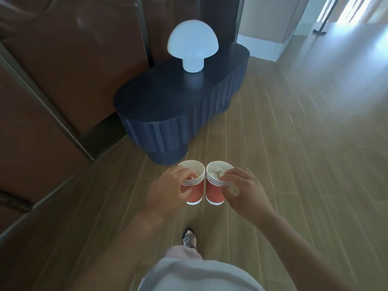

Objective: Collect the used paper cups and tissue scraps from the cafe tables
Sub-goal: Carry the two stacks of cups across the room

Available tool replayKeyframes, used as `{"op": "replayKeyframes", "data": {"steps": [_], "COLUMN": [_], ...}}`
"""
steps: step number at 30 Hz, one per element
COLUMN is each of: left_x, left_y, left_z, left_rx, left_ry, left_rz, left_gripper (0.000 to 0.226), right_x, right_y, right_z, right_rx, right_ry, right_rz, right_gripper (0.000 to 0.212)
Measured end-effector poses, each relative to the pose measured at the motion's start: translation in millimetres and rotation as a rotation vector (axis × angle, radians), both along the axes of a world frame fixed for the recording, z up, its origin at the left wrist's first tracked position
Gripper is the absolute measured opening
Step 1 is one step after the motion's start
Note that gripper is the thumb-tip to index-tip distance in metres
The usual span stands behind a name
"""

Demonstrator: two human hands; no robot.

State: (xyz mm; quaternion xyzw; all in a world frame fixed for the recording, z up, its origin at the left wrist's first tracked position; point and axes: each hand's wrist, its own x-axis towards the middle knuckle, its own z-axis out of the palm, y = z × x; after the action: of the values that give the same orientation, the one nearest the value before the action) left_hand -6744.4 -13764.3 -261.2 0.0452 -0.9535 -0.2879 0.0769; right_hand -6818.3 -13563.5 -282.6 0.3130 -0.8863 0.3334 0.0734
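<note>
I hold two stacks of red paper cups with white rims side by side in front of me, above the floor. My left hand [168, 185] grips the left cup stack [194, 193] at its rims, thumb inside the top cup. My right hand [241, 191] grips the right cup stack [215, 193] the same way. A crumpled white tissue scrap [217, 172] lies inside the top cup of the right stack. The two stacks nearly touch each other.
A dark blue oval side table [168, 106] with ribbed sides stands just ahead, carrying a white mushroom-shaped lamp [192, 45]. Brown panelled walls run along the left. Wood-plank floor [294, 143] stretches to the right toward a bright doorway. My sandalled foot [190, 238] shows below.
</note>
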Motion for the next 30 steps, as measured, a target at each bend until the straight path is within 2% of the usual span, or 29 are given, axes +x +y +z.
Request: {"op": "replayKeyframes", "data": {"steps": [8, 22, 30], "left_x": [-172.5, -445.9, -537.6], "left_y": [-66.3, -124.2, -157.4], "left_z": [19.8, -12.9, -34.7], "left_rx": [-0.054, -0.056, -0.075], "left_ry": [-0.021, -0.080, -0.167], "left_rz": [0.029, 0.163, 0.317], "left_gripper": [0.030, 0.032, 0.023], "right_x": [-168.8, -469.1, -596.8], "right_y": [-67.6, -140.9, -189.7], "right_z": [11.4, -0.8, -19.4], "right_rx": [-0.029, -0.006, 0.111], "right_ry": [-0.002, -0.129, -0.177], "right_rz": [-0.010, 0.144, 0.340], "right_gripper": [0.025, 0.022, 0.022]}}
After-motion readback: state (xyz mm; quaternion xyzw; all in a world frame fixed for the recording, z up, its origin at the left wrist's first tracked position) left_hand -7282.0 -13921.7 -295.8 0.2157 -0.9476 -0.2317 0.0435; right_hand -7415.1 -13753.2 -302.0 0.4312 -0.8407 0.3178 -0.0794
